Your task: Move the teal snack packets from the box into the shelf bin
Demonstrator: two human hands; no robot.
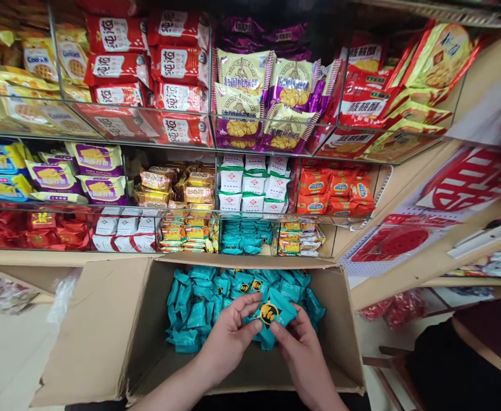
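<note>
Between my two hands is a teal snack packet [279, 305] with a round black and yellow emblem facing up. My left hand [233, 331] pinches its left side, thumb on the front. The fingers of my right hand [299, 342] are closed on its right side. Both hands are over an open cardboard box [91, 331] that holds many more teal packets [199, 311], heaped toward its far side. Part of the heap is hidden behind my hands and the held packet.
Glass-fronted shelves rise behind the box, with red packs [117, 65], purple biscuit packs [241, 94] and white packets [252, 182]. A low compartment has teal packets [245, 235]. A seated person [443, 354] is at the right. One box flap spreads left.
</note>
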